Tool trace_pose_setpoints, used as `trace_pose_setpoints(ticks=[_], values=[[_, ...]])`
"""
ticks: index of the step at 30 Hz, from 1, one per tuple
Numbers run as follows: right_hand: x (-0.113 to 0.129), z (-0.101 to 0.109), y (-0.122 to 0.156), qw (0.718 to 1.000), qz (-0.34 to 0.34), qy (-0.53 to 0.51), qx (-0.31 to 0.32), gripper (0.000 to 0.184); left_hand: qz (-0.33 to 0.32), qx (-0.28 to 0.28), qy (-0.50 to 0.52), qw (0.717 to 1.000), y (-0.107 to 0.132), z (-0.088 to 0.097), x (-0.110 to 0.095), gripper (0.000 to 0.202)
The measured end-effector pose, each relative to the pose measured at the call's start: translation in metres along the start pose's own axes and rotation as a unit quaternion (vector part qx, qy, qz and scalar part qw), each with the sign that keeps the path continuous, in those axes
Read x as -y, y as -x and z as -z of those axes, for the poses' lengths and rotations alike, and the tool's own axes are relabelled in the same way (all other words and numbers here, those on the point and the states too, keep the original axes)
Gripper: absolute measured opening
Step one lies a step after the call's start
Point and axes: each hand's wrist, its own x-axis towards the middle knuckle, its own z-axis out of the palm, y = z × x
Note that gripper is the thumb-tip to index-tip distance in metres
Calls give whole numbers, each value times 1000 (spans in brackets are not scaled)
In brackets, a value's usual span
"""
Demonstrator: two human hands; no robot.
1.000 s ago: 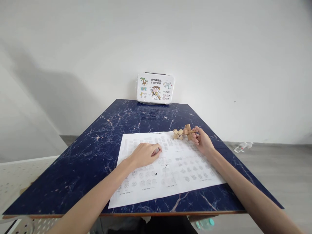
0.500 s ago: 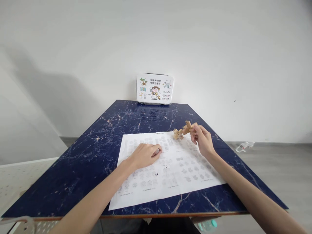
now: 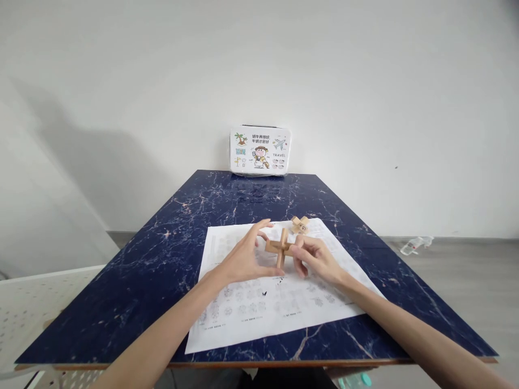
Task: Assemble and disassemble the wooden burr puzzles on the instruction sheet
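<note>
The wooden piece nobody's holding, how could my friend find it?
Find the blue table, then the white sheet on it. Near the sheet's far edge, just beyond the right hand, is a small wooden piece with a dark mark. Unlike the wooden cross held nearer, no fingers grip it.

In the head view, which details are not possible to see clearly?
Head view:
Sheet: faint print, too small to read.
Wooden cross: its right end, covered by the right hand.
Left hand: its contact with the cross, too small to settle.
Turquoise-capped container: cut off by the picture's bottom edge.
</note>
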Motion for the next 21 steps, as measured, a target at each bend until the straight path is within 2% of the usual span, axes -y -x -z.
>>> trace_pose_setpoints(ticks=[3,7,13,16,21], values=[[-2,-3,0,998,-24,-17,50,42,1,38,-2,999,1,2,-3,103],[-1,-3,-1,993,-29,-65,93,38,-17,53,1,998,2,2,-4,91],[-2,-2,-5,983,-40,-105,148,38,-4,89,43,995,3,0,-6,104],[-1,-2,-6,984,-45,-96,140,36,-11,92,49,995,2,1,-9,96],[2,-2,-10,994,-59,-61,75,34,0,39,23,999,-1,2,-7,91]])
